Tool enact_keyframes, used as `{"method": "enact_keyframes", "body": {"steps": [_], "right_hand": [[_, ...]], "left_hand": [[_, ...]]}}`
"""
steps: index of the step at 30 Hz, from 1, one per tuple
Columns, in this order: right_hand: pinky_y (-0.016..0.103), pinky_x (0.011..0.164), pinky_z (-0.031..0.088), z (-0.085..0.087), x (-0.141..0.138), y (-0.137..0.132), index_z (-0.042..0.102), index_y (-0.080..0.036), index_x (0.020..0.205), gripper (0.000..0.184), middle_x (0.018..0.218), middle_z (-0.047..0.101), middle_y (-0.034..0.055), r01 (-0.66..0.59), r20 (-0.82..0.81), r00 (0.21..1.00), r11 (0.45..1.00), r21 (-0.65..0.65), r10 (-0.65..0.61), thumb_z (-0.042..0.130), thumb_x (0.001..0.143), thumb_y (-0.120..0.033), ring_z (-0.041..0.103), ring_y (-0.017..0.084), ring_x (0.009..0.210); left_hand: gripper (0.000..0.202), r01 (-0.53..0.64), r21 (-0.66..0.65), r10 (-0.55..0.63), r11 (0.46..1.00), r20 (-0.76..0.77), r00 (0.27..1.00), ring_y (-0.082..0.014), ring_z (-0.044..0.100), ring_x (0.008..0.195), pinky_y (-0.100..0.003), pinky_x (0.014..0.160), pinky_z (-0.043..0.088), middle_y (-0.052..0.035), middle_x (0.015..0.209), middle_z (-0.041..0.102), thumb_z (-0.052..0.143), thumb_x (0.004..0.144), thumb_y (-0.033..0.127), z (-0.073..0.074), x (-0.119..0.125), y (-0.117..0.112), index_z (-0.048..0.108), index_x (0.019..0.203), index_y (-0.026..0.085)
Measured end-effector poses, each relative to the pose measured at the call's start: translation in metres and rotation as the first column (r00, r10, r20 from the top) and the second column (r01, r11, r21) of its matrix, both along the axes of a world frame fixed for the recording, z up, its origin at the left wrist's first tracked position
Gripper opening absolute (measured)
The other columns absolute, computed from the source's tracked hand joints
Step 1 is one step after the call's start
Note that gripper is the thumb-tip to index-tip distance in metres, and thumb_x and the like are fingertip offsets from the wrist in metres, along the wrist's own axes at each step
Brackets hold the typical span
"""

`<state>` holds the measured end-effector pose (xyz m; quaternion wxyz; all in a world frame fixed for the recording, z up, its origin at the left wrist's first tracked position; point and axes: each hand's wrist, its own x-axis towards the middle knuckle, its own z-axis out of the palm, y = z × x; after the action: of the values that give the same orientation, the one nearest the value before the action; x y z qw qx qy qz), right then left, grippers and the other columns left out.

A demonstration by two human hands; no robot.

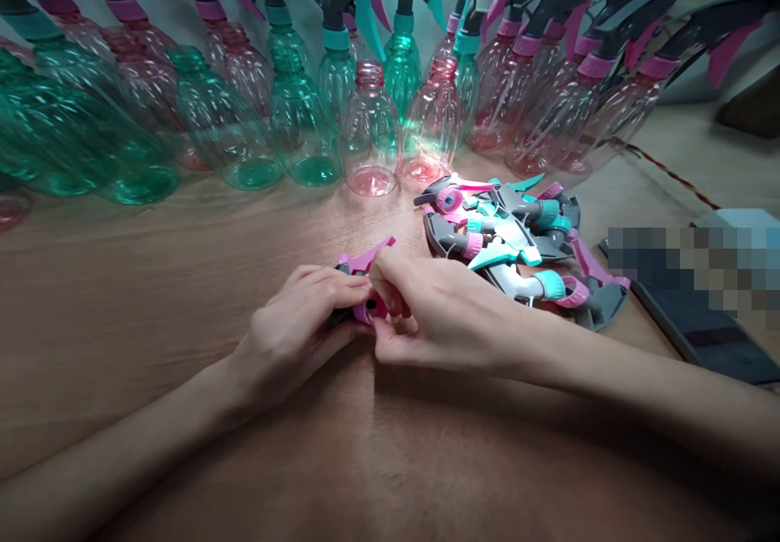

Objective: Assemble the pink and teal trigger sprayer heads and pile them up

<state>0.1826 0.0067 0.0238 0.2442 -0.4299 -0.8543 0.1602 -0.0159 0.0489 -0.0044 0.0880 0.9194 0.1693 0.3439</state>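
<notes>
A grey spray-trigger head with a pink lever and pink collar [364, 264] lies low over the wooden table [152, 282] between both hands. My left hand [298, 318] wraps around its dark body from the left. My right hand [426, 310] pinches its pink collar end with fingertips pressed together. Most of the head is hidden by my fingers. Just right of my hands lies a pile of loose trigger heads [512, 241] in grey, pink and teal.
Rows of clear pink and teal plastic bottles fill the back of the table, many capped with sprayers; two open pink bottles [369, 132] stand nearest. A dark phone [707, 327] and a pixelated item lie at right. A red cord [670, 172] crosses behind.
</notes>
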Motion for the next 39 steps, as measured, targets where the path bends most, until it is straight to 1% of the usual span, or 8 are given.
{"method": "enact_keyframes", "body": {"steps": [8,21,25,28,31,34,36,39], "right_hand": [[0.024,0.049,0.025,-0.001,-0.002,0.002,0.040,-0.019,0.085,0.007,0.066,0.045,-0.0040,0.028,0.032,0.999,0.999,-0.028,-0.027,0.043,0.078,-0.020,0.039,0.010,0.055],[0.027,0.048,0.023,0.007,-0.015,-0.012,0.044,-0.016,0.088,0.011,0.068,0.057,0.0015,0.119,0.187,0.974,0.991,0.060,-0.128,0.042,0.078,-0.018,0.047,0.013,0.054],[0.025,0.049,0.026,0.001,-0.009,-0.007,0.040,-0.017,0.096,0.020,0.071,0.057,0.0004,0.092,0.130,0.987,0.996,-0.003,-0.091,0.042,0.076,-0.014,0.049,0.013,0.058],[0.025,0.052,0.032,0.000,-0.001,-0.002,0.036,-0.020,0.094,0.015,0.072,0.055,-0.0010,0.064,0.060,0.997,0.985,-0.160,-0.055,0.043,0.081,-0.019,0.050,0.013,0.059],[0.026,0.053,0.037,0.005,0.008,0.004,0.034,-0.021,0.094,0.012,0.077,0.057,0.0000,-0.001,-0.018,1.000,0.956,-0.293,-0.004,0.044,0.086,-0.022,0.052,0.012,0.062],[0.025,0.058,0.042,0.014,0.015,0.010,0.035,-0.020,0.098,0.015,0.088,0.062,0.0033,-0.065,-0.096,0.995,0.929,-0.365,0.031,0.046,0.088,-0.017,0.057,0.013,0.071],[0.025,0.061,0.044,0.020,0.019,0.013,0.037,-0.019,0.098,0.016,0.090,0.063,0.0035,-0.081,-0.127,0.991,0.927,-0.367,0.037,0.049,0.088,-0.015,0.060,0.013,0.076],[0.024,0.060,0.043,0.027,0.025,0.016,0.044,-0.019,0.091,0.013,0.088,0.063,0.0011,-0.055,-0.065,0.997,0.965,-0.258,0.040,0.055,0.086,-0.015,0.060,0.012,0.075]], "left_hand": [[0.015,0.027,-0.049,-0.028,0.998,-0.012,1.000,-0.0176,0.067,0.090,-0.034,0.083,0.050,-0.0017,0.097,0.070,0.054,0.091,0.018,0.000,0.002,-0.001,0.053,0.104,0.023],[0.007,0.081,-0.058,-0.086,0.995,-0.080,0.993,-0.0178,0.065,0.093,-0.036,0.084,0.048,-0.0046,0.102,0.069,0.050,0.092,0.016,-0.002,0.001,-0.001,0.052,0.098,0.020],[0.011,0.071,-0.036,-0.073,0.997,-0.066,0.995,-0.0179,0.065,0.093,-0.036,0.084,0.048,-0.0053,0.102,0.069,0.053,0.091,0.017,-0.003,0.000,0.000,0.053,0.101,0.020],[0.021,0.069,-0.035,-0.070,0.997,-0.031,0.997,-0.0189,0.065,0.095,-0.037,0.087,0.049,-0.0067,0.104,0.069,0.059,0.089,0.016,-0.004,0.000,-0.001,0.053,0.108,0.019],[0.025,0.038,-0.057,-0.039,0.998,-0.016,0.999,-0.0183,0.066,0.094,-0.036,0.087,0.050,-0.0053,0.101,0.070,0.062,0.087,0.018,-0.002,0.001,-0.002,0.054,0.111,0.020],[0.030,-0.028,-0.087,0.028,0.996,0.002,1.000,-0.0173,0.066,0.092,-0.034,0.086,0.052,-0.0012,0.098,0.071,0.067,0.083,0.020,0.003,0.003,-0.004,0.055,0.110,0.024],[0.034,-0.051,-0.104,0.055,0.993,0.031,0.998,-0.0171,0.066,0.092,-0.033,0.085,0.053,0.0004,0.099,0.071,0.070,0.080,0.018,0.006,0.004,-0.005,0.055,0.109,0.026],[0.034,-0.058,-0.111,0.065,0.992,0.066,0.996,-0.0164,0.067,0.090,-0.031,0.084,0.054,-0.0004,0.100,0.070,0.070,0.080,0.015,0.007,0.004,-0.005,0.055,0.109,0.025]]}}
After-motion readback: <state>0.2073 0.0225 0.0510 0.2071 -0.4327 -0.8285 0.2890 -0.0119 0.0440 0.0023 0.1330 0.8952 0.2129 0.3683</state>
